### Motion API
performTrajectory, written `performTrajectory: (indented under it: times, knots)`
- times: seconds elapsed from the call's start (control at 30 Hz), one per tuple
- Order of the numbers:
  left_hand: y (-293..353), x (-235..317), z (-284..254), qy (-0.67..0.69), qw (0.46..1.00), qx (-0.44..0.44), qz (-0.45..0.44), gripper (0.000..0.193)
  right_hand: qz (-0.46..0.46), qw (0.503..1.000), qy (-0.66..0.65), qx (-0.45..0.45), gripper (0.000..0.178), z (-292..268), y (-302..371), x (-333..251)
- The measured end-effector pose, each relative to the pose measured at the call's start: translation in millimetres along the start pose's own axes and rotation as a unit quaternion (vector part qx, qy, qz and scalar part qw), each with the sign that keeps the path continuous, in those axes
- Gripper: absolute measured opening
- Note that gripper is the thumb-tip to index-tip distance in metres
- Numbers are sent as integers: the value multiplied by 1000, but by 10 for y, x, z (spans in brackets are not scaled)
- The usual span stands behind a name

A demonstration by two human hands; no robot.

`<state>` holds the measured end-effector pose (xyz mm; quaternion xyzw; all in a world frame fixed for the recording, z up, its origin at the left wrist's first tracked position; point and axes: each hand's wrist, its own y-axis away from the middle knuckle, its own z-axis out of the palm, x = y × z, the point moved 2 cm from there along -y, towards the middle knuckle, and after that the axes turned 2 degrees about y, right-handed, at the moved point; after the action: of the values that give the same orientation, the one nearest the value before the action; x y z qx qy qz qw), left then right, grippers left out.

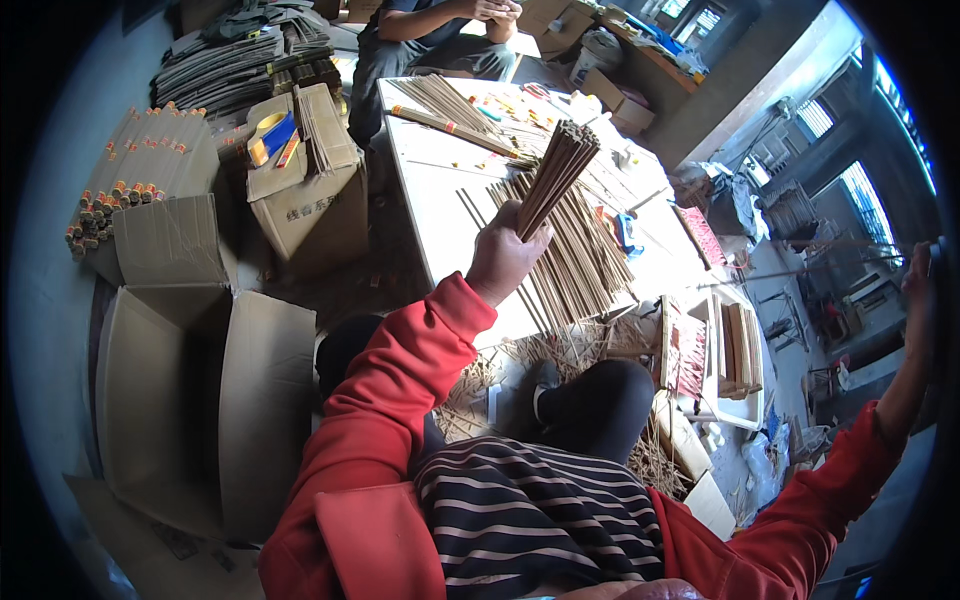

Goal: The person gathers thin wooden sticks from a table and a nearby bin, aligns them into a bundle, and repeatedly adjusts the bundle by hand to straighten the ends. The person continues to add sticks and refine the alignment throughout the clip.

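My left hand (pixel 508 255) is closed around the lower end of a thick bundle of brown incense sticks (pixel 562 175). The bundle tilts up and away over the white table (pixel 420 170). Below and beside it, many more incense sticks (pixel 575 265) lie roughly side by side on the tabletop. Far out at the right rim, my right hand (pixel 917 285) is raised, well apart from the table. Its fingers are seen edge-on and partly lost in the dark rim, so I cannot tell whether they hold anything.
An opened cardboard box (pixel 265 400) stands at my left, with stacked tubes (pixel 120 195) and a closed carton (pixel 315 210) beyond. A white tray (pixel 745 400) with wooden pieces is at right. Broken sticks (pixel 470 400) litter the area under the table. Another person (pixel 430 50) sits opposite.
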<state>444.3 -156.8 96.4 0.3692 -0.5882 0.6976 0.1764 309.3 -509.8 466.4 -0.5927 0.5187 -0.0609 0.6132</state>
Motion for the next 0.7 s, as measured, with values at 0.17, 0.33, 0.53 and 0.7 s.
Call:
performTrajectory:
  times: [0.17, 0.33, 0.53, 0.7]
  knots:
    - [15, 58, 95, 12, 1000, -1, -29, 17, 36, 921, 338, -189, 10, -580, 582, 878]
    - [10, 43, 108, -13, 999, 32, 0, 14, 125, 835, 441, -305, 12, -424, 1170, 1563]
    - [42, -8, 132, -46, 996, 66, -24, 14, -122, 950, 103, -270, 13, 1321, 1280, 558]
    - [38, -12, 181, -57, 994, 84, -42, 14, -360, 873, 45, -326, 18, 2498, 1636, -289]
